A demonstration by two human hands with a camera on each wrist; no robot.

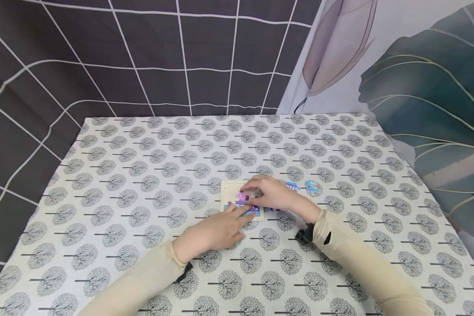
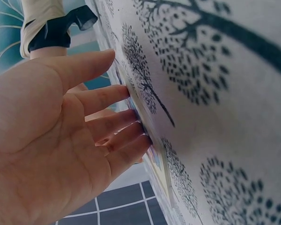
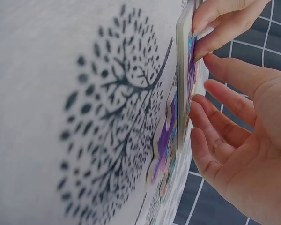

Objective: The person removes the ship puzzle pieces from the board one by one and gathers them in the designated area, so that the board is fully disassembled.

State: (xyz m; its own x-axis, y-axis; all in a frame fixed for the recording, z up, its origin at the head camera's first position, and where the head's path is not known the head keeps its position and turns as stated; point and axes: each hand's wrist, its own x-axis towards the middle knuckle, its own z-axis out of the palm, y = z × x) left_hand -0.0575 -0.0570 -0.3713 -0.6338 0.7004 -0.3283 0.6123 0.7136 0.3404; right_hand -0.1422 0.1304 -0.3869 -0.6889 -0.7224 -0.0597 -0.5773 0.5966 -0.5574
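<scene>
A thin jigsaw puzzle board (image 1: pixel 227 189) with a pale border lies on the tablecloth, partly filled with pink, purple and blue pieces. My left hand (image 1: pixel 221 226) reaches in from the near left and rests straight fingertips on the lower puzzle pieces (image 1: pixel 256 209). From the right, my right hand (image 1: pixel 274 194) arches over the board, fingertips at the pink piece (image 1: pixel 242 196) and thumb close to the left fingers. In the right wrist view its fingers are loosely bent at the board's face, with no piece showing between them. The right hand hides part of the puzzle.
Loose puzzle pieces lie right of the board: a blue one (image 1: pixel 312 187), another blue one (image 1: pixel 292 186) partly behind the right hand, and a purple one (image 3: pixel 164 140) beside the board edge. A tree-print tablecloth (image 1: pixel 142 237) covers the table; a dark gridded curtain (image 1: pixel 150 48) hangs behind.
</scene>
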